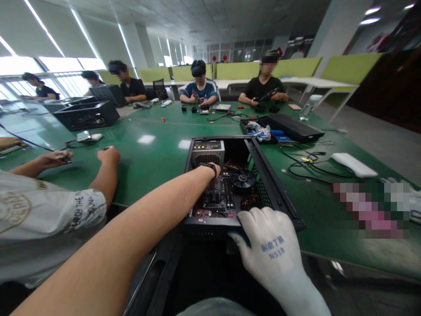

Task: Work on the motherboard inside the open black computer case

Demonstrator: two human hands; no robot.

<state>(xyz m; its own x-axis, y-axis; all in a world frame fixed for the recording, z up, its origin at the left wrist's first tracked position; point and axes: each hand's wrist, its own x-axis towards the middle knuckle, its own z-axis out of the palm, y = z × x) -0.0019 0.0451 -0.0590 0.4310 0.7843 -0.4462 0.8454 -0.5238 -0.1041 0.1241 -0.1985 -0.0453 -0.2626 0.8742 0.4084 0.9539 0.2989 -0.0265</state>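
A black computer case [276,188] lies open at the table's near edge in front of me. Inside it are a grey power supply [208,153], a motherboard [226,195] and a round black fan [242,180]. My bare left hand [215,169], with a dark band at the wrist, reaches into the case beside the power supply; its fingers are hidden, so what it touches does not show. In a white glove, my right hand [268,235] grips the near rim of the case, fingers over the top and thumb below.
At my left, a co-worker's hands [110,156] are over the green table [154,162]. Cables [304,164], a white bar-shaped object [353,165] and a black tray of parts [263,131] lie to the right. A clear bottle [311,107] stands further back. More people sit across the table.
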